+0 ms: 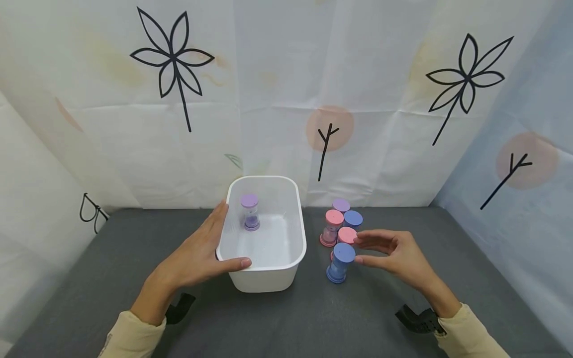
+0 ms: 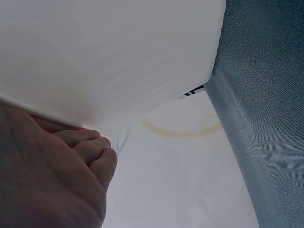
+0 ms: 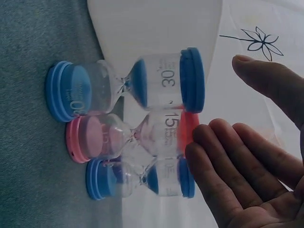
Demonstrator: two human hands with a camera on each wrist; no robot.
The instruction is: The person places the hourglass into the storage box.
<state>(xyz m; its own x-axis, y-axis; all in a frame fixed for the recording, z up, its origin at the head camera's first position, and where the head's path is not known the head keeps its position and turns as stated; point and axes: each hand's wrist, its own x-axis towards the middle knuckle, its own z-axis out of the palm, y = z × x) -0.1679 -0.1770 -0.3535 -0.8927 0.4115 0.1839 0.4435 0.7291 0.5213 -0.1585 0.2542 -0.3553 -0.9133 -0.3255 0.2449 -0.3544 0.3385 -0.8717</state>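
My left hand (image 1: 203, 253) rests on the left side of a white plastic tub (image 1: 264, 283), its thumb across the near rim. In the left wrist view its fingers (image 2: 85, 142) lie against the tub's outside, below the rim. A purple sand timer (image 1: 250, 213) stands inside the tub. My right hand (image 1: 398, 256) is beside a group of sand timers, thumb and fingers parted. Nearest it are a blue sand timer (image 1: 339, 263), marked 30 in the right wrist view, and a pink sand timer (image 1: 347, 235) behind it, marked 15. The right hand holds nothing.
Behind these stand another pink sand timer (image 1: 332, 226), a second blue one (image 1: 353, 219) and a purple one (image 1: 341, 205), partly hidden. Grey cloth (image 1: 291, 328) covers the table. White patterned fabric (image 1: 277, 99) hangs behind and at both sides.
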